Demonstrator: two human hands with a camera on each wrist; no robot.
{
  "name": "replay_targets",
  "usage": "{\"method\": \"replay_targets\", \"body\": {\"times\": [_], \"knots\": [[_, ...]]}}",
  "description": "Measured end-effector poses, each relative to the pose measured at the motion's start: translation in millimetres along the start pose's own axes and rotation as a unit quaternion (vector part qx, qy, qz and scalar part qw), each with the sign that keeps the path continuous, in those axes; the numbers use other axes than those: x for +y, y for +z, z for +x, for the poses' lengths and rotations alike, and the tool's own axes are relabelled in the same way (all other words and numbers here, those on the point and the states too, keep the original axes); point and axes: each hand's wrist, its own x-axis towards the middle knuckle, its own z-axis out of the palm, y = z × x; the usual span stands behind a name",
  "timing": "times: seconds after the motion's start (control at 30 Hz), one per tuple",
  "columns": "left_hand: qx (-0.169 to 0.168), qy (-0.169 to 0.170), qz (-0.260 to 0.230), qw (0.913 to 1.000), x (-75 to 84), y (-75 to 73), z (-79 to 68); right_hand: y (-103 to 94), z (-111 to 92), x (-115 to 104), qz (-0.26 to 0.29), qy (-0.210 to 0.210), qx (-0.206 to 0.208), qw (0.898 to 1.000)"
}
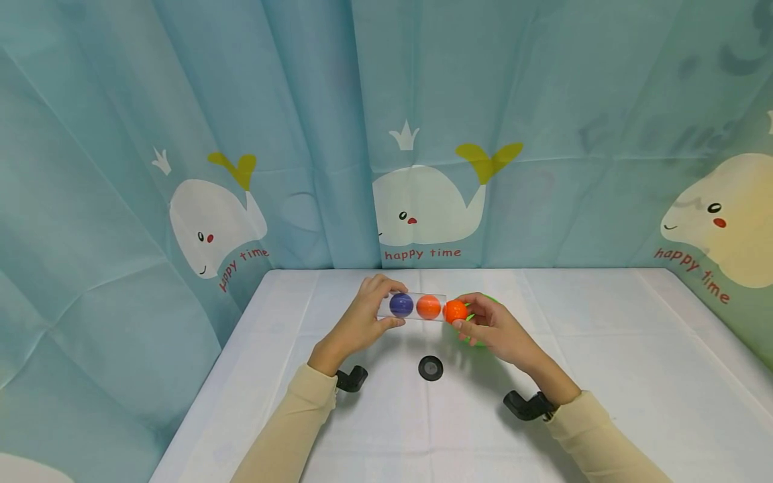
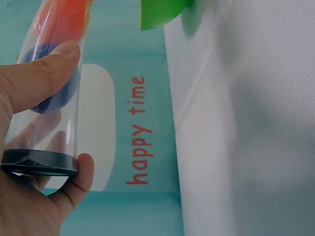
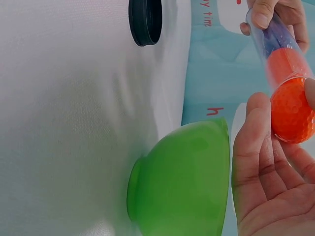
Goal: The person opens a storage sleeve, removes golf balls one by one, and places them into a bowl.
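My left hand [image 1: 362,318] grips a clear plastic tube [image 2: 69,132], held nearly level above the table in the head view. A black cap [image 2: 39,161] closes the tube's end near that palm. Inside lie a blue ball [image 1: 401,305] and, beside it, an orange ball [image 1: 429,307]. At the opposite, uncapped end my right hand [image 1: 496,332] pinches a dimpled orange golf ball [image 3: 292,112] between thumb and fingers, right at the tube's mouth. Below the right hand stands a green bowl [image 3: 182,182], mostly hidden by that hand in the head view.
A round black lid [image 1: 431,368] lies on the white-covered table [image 1: 459,436], nearer to me than the bowl. Behind the table and along its left side hangs a blue curtain [image 1: 326,134] printed with whales. Each wrist carries a black camera mount [image 1: 527,406].
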Motion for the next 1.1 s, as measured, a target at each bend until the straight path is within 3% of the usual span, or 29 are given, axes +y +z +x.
{"method": "replay_targets", "body": {"times": [0.27,0.63,1.1], "knots": [[0.004,0.002,-0.001,1.0,-2.7,0.2,-0.1,-0.6,-0.1,0.7,-0.011,-0.011,0.011,1.0],[0.003,0.004,0.004,1.0,-3.3,-0.6,-0.3,-10.4,0.4,2.7,-0.052,-0.017,0.069,0.996],[0.005,0.002,0.006,1.0,-4.0,0.5,-0.9,-41.3,-2.0,13.1,-0.161,-0.03,0.147,0.976]]}}
